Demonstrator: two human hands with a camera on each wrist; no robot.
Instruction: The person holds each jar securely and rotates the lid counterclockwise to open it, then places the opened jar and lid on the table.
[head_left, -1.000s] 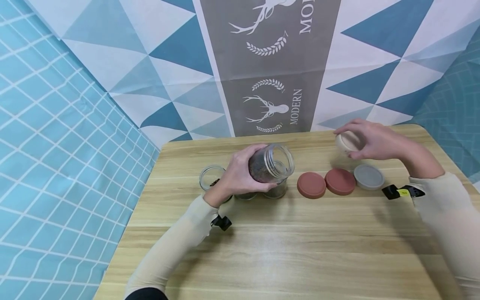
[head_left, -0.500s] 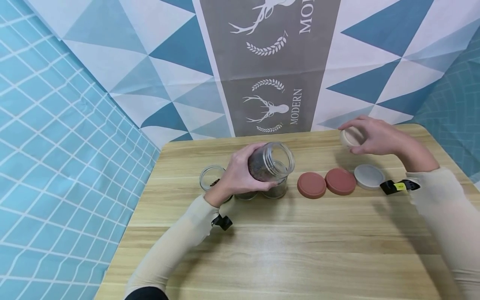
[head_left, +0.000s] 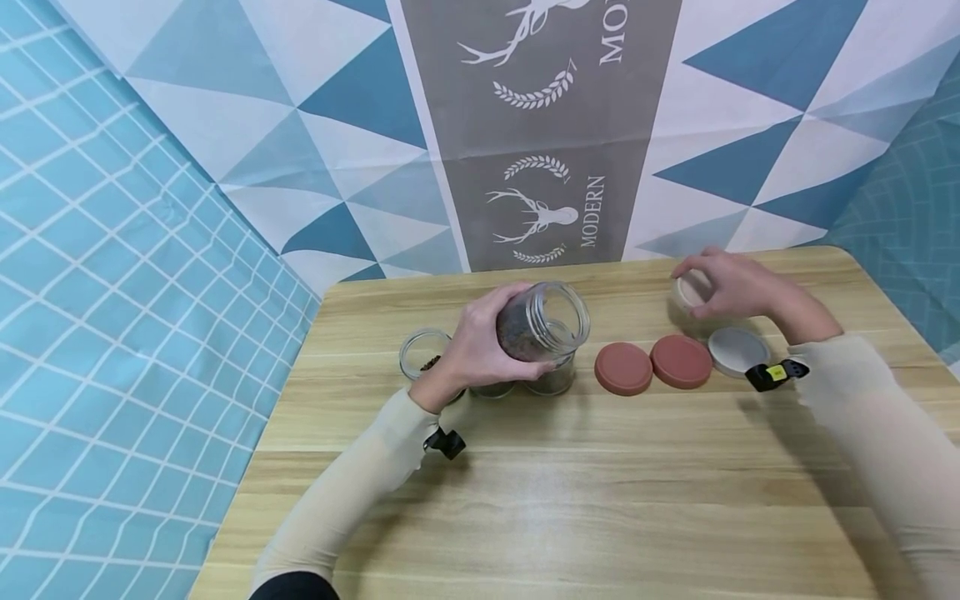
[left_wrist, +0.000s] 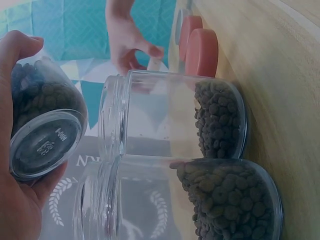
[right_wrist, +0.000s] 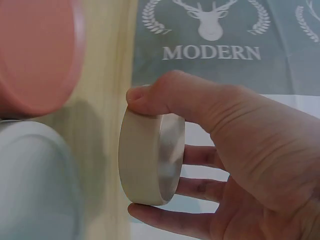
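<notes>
My left hand (head_left: 487, 342) grips a glass jar (head_left: 525, 321) of small dark brown pellets, tilted with its uncovered mouth to the right. This jar is held above a row of open glass jars; two of them, a nearer jar (left_wrist: 235, 200) and a farther jar (left_wrist: 215, 120), show pellets at the bottom in the left wrist view. My right hand (head_left: 738, 287) pinches a cream-coloured round lid (right_wrist: 142, 155) by its rim, thumb on one side and fingers on the other. The lid is on edge, close over the table's back right part.
Two red lids (head_left: 623, 368) (head_left: 681, 362) and a grey-white lid (head_left: 738, 352) lie in a row on the wooden table (head_left: 570, 500). Another open jar (head_left: 423, 354) stands left of my left hand. A patterned cloth wall (head_left: 555, 133) rises right behind the table.
My right hand with the cream lid moved slightly right and up, then came back left and lower toward the table. My left hand and its jar stay nearly still.
</notes>
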